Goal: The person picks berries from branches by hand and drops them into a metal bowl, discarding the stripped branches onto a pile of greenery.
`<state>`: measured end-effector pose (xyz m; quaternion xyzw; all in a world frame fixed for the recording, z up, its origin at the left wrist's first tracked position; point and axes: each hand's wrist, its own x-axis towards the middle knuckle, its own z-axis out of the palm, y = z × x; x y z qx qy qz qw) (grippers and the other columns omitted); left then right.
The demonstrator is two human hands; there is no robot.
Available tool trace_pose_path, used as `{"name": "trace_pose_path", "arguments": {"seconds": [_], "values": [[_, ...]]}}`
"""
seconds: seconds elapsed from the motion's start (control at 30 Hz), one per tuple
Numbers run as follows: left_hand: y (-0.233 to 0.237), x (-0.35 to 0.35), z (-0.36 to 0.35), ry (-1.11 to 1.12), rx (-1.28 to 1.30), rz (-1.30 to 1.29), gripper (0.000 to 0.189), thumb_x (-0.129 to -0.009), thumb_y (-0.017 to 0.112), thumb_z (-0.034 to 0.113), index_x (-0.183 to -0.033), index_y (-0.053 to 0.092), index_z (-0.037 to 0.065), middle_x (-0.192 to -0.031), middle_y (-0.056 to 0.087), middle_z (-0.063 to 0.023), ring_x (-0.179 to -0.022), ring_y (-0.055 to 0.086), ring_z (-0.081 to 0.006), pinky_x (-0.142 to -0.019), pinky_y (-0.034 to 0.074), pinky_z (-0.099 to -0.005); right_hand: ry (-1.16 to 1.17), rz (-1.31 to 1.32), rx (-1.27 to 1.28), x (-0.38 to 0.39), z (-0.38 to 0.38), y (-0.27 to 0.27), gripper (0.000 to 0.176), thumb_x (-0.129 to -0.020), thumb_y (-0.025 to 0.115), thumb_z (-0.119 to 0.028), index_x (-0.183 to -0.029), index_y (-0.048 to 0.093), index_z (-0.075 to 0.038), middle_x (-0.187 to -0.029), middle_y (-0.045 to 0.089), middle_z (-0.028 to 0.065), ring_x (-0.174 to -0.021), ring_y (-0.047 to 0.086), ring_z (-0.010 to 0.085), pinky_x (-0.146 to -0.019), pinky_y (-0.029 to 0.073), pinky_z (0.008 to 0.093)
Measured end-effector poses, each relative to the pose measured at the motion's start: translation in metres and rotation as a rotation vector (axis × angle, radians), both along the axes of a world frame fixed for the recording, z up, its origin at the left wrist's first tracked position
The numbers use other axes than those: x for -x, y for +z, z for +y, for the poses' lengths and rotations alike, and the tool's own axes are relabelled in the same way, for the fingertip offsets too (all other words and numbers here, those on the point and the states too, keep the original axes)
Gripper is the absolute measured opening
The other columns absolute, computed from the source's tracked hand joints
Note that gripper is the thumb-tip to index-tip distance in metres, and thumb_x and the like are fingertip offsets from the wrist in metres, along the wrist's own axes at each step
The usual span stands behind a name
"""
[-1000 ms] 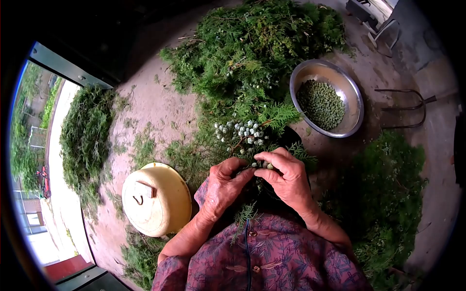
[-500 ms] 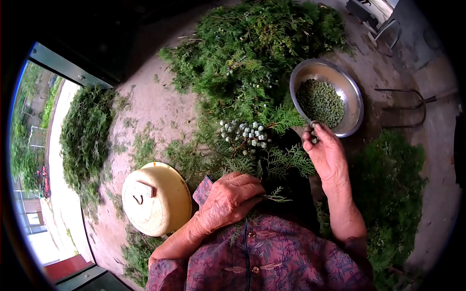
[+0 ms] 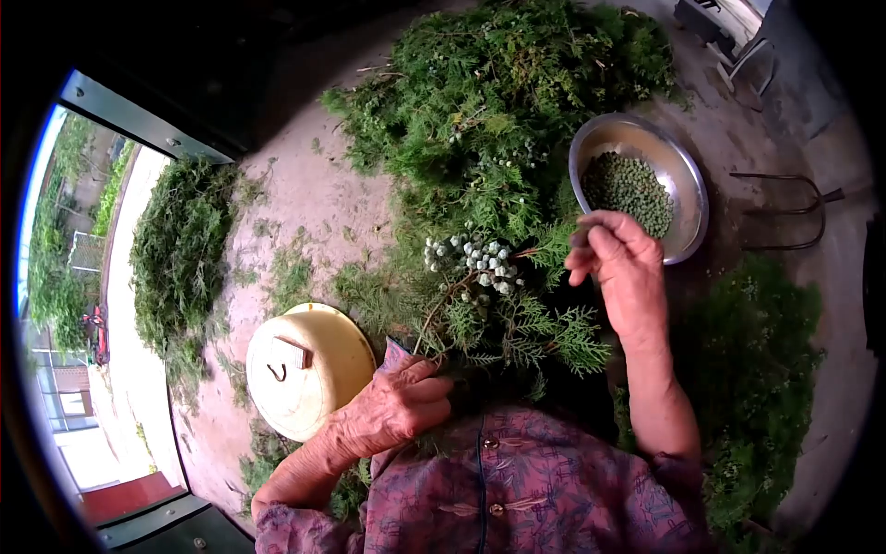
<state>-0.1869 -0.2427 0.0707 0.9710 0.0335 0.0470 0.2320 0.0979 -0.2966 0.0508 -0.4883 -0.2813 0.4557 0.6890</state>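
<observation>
My left hand (image 3: 401,403) is closed around the stem of a conifer branch (image 3: 484,334) in front of my lap. A cluster of pale blue-green cones (image 3: 480,262) hangs on this branch, amid feathery green sprays. My right hand (image 3: 620,268) is between the cluster and a metal bowl (image 3: 699,222), overlapping the bowl's near rim. Its fingers are loosely bent and apart, with nothing visible in them. Many small green cones (image 3: 632,192) lie in the bowl.
A large heap of cut branches (image 3: 517,83) lies ahead, with more greenery piles at left (image 3: 180,249) and right (image 3: 757,369). An upturned cream basin (image 3: 309,379) sits at my left. A metal-legged object (image 3: 784,212) stands beyond the bowl.
My right hand has drawn back from over the bowl's rim; the small cones in its fingers no longer show. My left hand has shifted left along the branch, and the view has turned slightly.
</observation>
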Motion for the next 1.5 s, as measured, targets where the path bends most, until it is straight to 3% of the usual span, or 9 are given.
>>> {"name": "trace_pose_path", "arguments": {"seconds": [0.1,0.2,0.4,0.53,0.63,0.87,1.13,1.27,1.5], "values": [[0.004,0.006,0.003,0.005,0.034,0.142,0.02,-0.064,0.061,0.022,-0.078,0.06,0.009,-0.093,0.057,-0.0056,-0.087,0.054,-0.0239,-0.077,0.043,-0.0364,0.438,-0.709,-0.152,0.06,-0.009,-0.012,0.015,-0.08,0.063,-0.002,-0.095,0.064,0.0,-0.086,0.064,0.0111,-0.074,0.064,0.0199,-0.064,0.05,0.0267],[0.02,0.001,0.004,0.095,0.138,0.126,0.03,-0.069,0.065,0.031,-0.091,0.066,0.01,-0.102,0.062,-0.0049,-0.091,0.055,-0.0246,-0.08,0.041,-0.0381,0.512,-0.852,-0.155,0.098,-0.018,-0.038,0.024,-0.075,0.063,0.002,-0.099,0.062,-0.003,-0.091,0.061,0.0116,-0.084,0.059,0.0291,-0.073,0.049,0.0353],[0.023,-0.037,0.006,0.501,0.11,-0.169,0.019,-0.077,0.066,0.022,-0.09,0.063,0.008,-0.087,0.064,-0.0069,-0.082,0.059,-0.0267,-0.071,0.042,-0.0362,0.569,-0.545,0.029,0.117,-0.021,-0.037,0.021,-0.076,0.053,-0.001,-0.096,0.058,-0.004,-0.09,0.058,0.0138,-0.085,0.057,0.0315,-0.073,0.048,0.0383],[-0.025,-0.045,0.011,0.877,0.086,-0.178,0.018,-0.075,0.067,0.019,-0.081,0.058,0.005,-0.078,0.06,-0.0133,-0.069,0.059,-0.033,-0.062,0.046,-0.04,0.507,-0.901,-0.242,0.118,-0.027,-0.053,0.018,-0.075,0.052,-0.001,-0.091,0.057,-0.005,-0.084,0.056,0.0148,-0.078,0.055,0.0325,-0.067,0.046,0.0408],[-0.036,-0.034,0.008,1.044,0.173,-0.108,0.017,-0.074,0.066,0.016,-0.084,0.058,0.005,-0.08,0.061,-0.0125,-0.074,0.059,-0.0331,-0.066,0.047,-0.0406,0.544,-0.832,-0.146,0.113,-0.029,-0.042,0.014,-0.074,0.056,0.002,-0.088,0.057,-0.002,-0.081,0.055,0.0134,-0.076,0.055,0.0318,-0.066,0.046,0.0384],[-0.049,-0.03,0.005,1.055,0.103,-0.017,0.015,-0.072,0.066,0.017,-0.083,0.064,0.007,-0.079,0.06,-0.0104,-0.079,0.059,-0.0307,-0.066,0.048,-0.0403,0.511,-0.835,-0.194,0.111,-0.029,-0.043,0.018,-0.074,0.055,0.003,-0.091,0.059,0.0,-0.083,0.056,0.0129,-0.08,0.056,0.0302,-0.069,0.047,0.0364],[-0.064,-0.025,0.0,1.134,0.965,-0.334,0.011,-0.078,0.066,0.006,-0.086,0.065,-0.002,-0.074,0.054,0.0005,-0.07,0.049,-0.0063,-0.063,0.039,-0.0211,0.185,-0.567,-0.01,0.086,-0.018,-0.018,0.018,-0.079,0.063,0.001,-0.096,0.062,0.002,-0.087,0.062,0.0104,-0.069,0.063,0.0194,-0.063,0.051,0.0279],[-0.053,-0.033,-0.003,1.136,1.187,-0.454,0.01,-0.08,0.065,0.004,-0.089,0.065,-0.001,-0.079,0.058,0.0023,-0.072,0.051,-0.0046,-0.063,0.041,-0.0204,0.232,-0.739,-0.107,0.093,0.0,-0.018,0.025,-0.075,0.055,0.011,-0.097,0.062,0.0,-0.082,0.06,0.0112,-0.074,0.062,0.0237,-0.065,0.049,0.0281],[-0.069,-0.025,-0.004,1.061,0.645,-0.379,0.028,-0.071,0.057,-0.008,-0.097,0.065,-0.001,-0.08,0.057,-0.0049,-0.078,0.05,-0.0146,-0.073,0.039,-0.0259,0.255,-0.92,-0.092,0.105,0.014,-0.03,0.045,-0.066,0.05,0.015,-0.105,0.061,-0.005,-0.075,0.052,0.0112,-0.066,0.057,0.0274,-0.057,0.046,0.0342]]}}
